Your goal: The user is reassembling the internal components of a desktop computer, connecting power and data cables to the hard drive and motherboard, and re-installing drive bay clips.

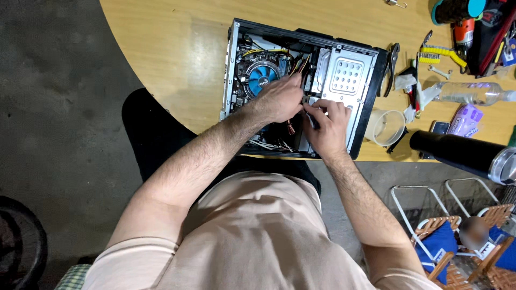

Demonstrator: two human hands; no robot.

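Head view: open PC case (pixel 344 75) is laid flat on a wooden table (pixel 177 48). Left hand (pixel 277 99) is curled over cables beside the blue fan (pixel 262 77). Right hand (pixel 328 126) is pinched on a dark connector (pixel 313 119) by the drive cage; pliers (pixel 391 67) lie just right of the case.

Desk (pixel 172 48) left of open computer case (pixel 301 88): bare, easy passage | case interior: crowded, cooler fan (pixel 262 78), cables, drive cage (pixel 344 80) | right side: blocked by pliers (pixel 391 67), plastic cup (pixel 388 127), bottle (pixel 467 93)

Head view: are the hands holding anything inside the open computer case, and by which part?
Both the left hand and right hand reach into the computer case beside the metal drive cage; what the fingers grip cannot be told.
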